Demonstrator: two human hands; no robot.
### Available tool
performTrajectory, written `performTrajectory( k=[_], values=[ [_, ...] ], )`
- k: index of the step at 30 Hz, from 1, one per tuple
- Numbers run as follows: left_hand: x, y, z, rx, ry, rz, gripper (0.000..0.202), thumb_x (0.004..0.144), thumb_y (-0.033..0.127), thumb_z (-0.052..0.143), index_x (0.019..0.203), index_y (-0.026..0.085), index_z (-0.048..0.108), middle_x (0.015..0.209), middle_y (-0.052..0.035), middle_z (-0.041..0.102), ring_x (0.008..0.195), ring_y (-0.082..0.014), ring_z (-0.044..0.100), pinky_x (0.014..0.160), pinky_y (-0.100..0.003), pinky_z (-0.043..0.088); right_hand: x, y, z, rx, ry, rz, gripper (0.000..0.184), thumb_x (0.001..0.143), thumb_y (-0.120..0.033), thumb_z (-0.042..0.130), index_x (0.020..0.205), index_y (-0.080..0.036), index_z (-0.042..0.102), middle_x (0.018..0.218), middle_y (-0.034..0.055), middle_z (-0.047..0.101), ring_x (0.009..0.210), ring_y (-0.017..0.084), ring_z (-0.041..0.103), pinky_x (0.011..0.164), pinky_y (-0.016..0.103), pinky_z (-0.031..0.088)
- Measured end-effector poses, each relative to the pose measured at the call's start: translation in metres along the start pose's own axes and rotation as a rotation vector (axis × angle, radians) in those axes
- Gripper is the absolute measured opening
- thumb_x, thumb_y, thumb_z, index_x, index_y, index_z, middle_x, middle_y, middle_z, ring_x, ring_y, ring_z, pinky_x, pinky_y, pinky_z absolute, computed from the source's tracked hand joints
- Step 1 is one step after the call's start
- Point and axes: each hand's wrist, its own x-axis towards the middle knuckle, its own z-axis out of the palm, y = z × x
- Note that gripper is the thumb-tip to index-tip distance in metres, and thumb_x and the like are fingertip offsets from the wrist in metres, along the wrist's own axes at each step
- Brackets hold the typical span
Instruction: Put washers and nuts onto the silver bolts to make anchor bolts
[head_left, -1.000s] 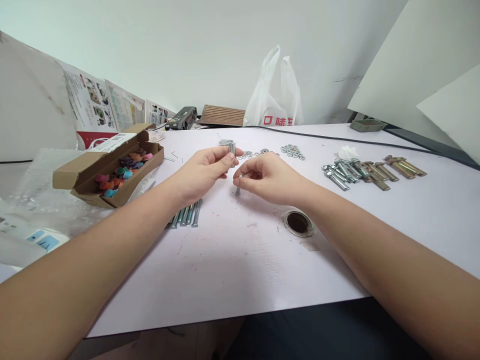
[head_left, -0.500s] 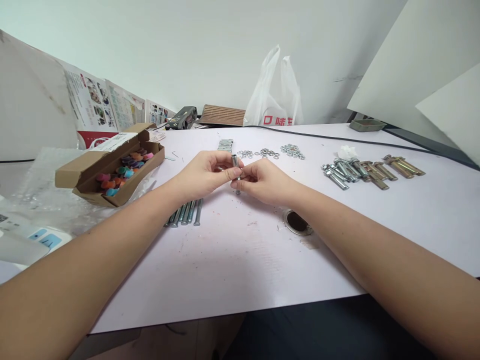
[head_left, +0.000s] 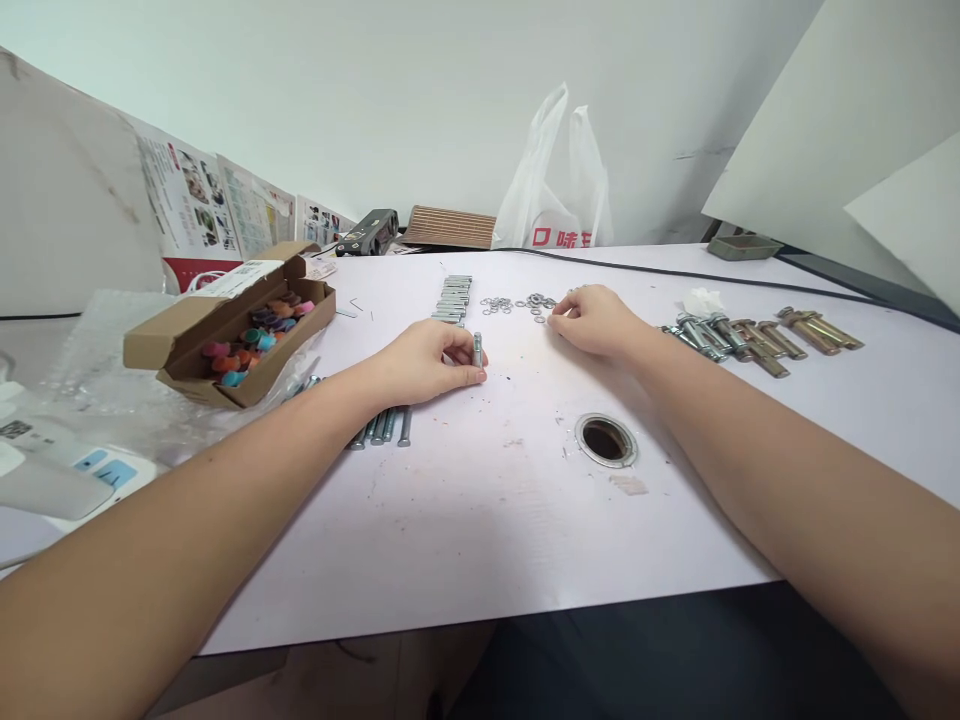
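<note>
My left hand [head_left: 431, 362] is closed round a silver expansion bolt [head_left: 478, 348], held upright just above the table with its upper end showing. Its lower part is hidden by the fingers. My right hand [head_left: 592, 318] is at the small hardware further back, fingers bent and fingertips close together beside the loose washers [head_left: 538, 302]. What lies between those fingertips is hidden. Ring-shaped washers [head_left: 495, 305] lie to the left of it. A column of short metal sleeves [head_left: 452, 300] lies behind my left hand, and long bolts [head_left: 382, 428] lie partly under its wrist.
Assembled silver bolts [head_left: 701, 338] and brass-coloured bolts [head_left: 821, 330] lie at the right. A cardboard box [head_left: 225, 350] of coloured caps stands at the left. A round table hole [head_left: 606, 440] is near the front. A white plastic bag [head_left: 555, 190] and black cable [head_left: 660, 272] are behind.
My right hand has left the bolt and moved right and back to the small hardware. My left hand keeps the bolt. The view has shifted slightly.
</note>
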Motion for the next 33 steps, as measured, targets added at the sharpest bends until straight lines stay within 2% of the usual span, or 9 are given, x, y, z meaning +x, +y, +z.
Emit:
performTrajectory(
  k=[4, 8, 12, 14, 18, 20, 23, 27, 33],
  values=[
    [0.004, -0.005, 0.004, -0.009, 0.097, -0.026, 0.02, 0.076, 0.036, 0.073, 0.085, 0.019, 0.074, 0.082, -0.0002, 0.075, 0.075, -0.0145, 0.066, 0.071, -0.027, 0.05, 0.011, -0.005, 0.014, 0.0, 0.051, 0.07, 0.023, 0.082, -0.04, 0.069, 0.088, -0.018, 0.074, 0.087, 0.0108, 0.068, 0.073, 0.022, 0.059, 0.064, 0.035, 0.043],
    [0.006, -0.007, 0.006, -0.007, 0.104, -0.046, 0.019, 0.074, 0.036, 0.074, 0.082, 0.019, 0.073, 0.081, -0.0002, 0.075, 0.075, -0.0153, 0.067, 0.071, -0.029, 0.05, 0.013, -0.013, 0.015, -0.018, 0.044, 0.094, 0.018, 0.081, -0.035, 0.071, 0.074, -0.019, 0.069, 0.078, 0.008, 0.065, 0.066, 0.019, 0.054, 0.061, 0.035, 0.04],
    [0.006, -0.006, 0.006, 0.021, 0.11, -0.043, 0.018, 0.074, 0.036, 0.074, 0.082, 0.02, 0.072, 0.079, 0.0003, 0.074, 0.073, -0.0151, 0.066, 0.07, -0.03, 0.05, 0.004, -0.014, 0.006, 0.078, -0.029, 0.146, 0.031, 0.082, -0.034, 0.072, 0.06, -0.018, 0.057, 0.057, 0.002, 0.049, 0.05, 0.012, 0.038, 0.051, 0.032, 0.033],
    [0.006, -0.006, 0.006, 0.031, 0.11, -0.04, 0.018, 0.074, 0.037, 0.073, 0.083, 0.021, 0.073, 0.08, 0.0003, 0.074, 0.074, -0.0153, 0.067, 0.07, -0.031, 0.05, -0.004, -0.02, 0.001, 0.241, -0.077, 0.16, 0.034, 0.083, -0.035, 0.072, 0.06, -0.017, 0.054, 0.056, 0.0007, 0.045, 0.049, 0.011, 0.035, 0.049, 0.03, 0.03],
    [0.004, -0.004, 0.005, 0.048, 0.1, -0.03, 0.019, 0.075, 0.037, 0.072, 0.083, 0.02, 0.072, 0.082, -0.0003, 0.074, 0.076, -0.0163, 0.067, 0.07, -0.031, 0.05, -0.027, -0.046, -0.003, 0.742, -0.297, 0.044, 0.034, 0.085, -0.033, 0.072, 0.063, -0.016, 0.053, 0.065, 0.0034, 0.051, 0.057, 0.01, 0.044, 0.054, 0.027, 0.036],
    [0.004, -0.002, 0.005, 0.082, 0.108, -0.032, 0.019, 0.075, 0.038, 0.072, 0.083, 0.02, 0.071, 0.081, -0.0005, 0.074, 0.075, -0.0169, 0.066, 0.069, -0.032, 0.049, -0.037, -0.061, -0.003, 0.828, -0.378, -0.017, 0.037, 0.086, -0.031, 0.072, 0.06, -0.016, 0.05, 0.063, 0.0031, 0.05, 0.056, 0.01, 0.044, 0.053, 0.026, 0.036],
    [0.003, 0.0, 0.004, 0.125, 0.111, -0.047, 0.021, 0.076, 0.039, 0.071, 0.084, 0.019, 0.071, 0.081, -0.0006, 0.074, 0.074, -0.0175, 0.066, 0.068, -0.032, 0.048, -0.048, -0.074, 0.0, 0.793, -0.376, -0.099, 0.042, 0.087, -0.029, 0.069, 0.054, -0.016, 0.046, 0.057, 0.0015, 0.047, 0.052, 0.008, 0.039, 0.051, 0.026, 0.03],
    [0.003, 0.0, 0.004, 0.119, 0.102, -0.037, 0.021, 0.076, 0.039, 0.07, 0.085, 0.02, 0.07, 0.082, 0.0001, 0.074, 0.075, -0.0174, 0.066, 0.07, -0.032, 0.048, -0.049, -0.073, 0.004, 0.719, -0.319, -0.173, 0.044, 0.088, -0.033, 0.068, 0.054, -0.016, 0.047, 0.053, 0.0003, 0.046, 0.052, 0.008, 0.039, 0.054, 0.026, 0.032],
    [0.002, -0.001, 0.004, 0.117, 0.117, -0.034, 0.022, 0.075, 0.04, 0.07, 0.082, 0.02, 0.069, 0.081, -0.0013, 0.073, 0.075, -0.0182, 0.065, 0.068, -0.033, 0.047, -0.033, -0.06, 0.009, 0.71, -0.301, -0.132, 0.045, 0.09, -0.043, 0.066, 0.059, -0.017, 0.046, 0.058, 0.0011, 0.049, 0.052, 0.009, 0.041, 0.053, 0.025, 0.036]
  ],
)
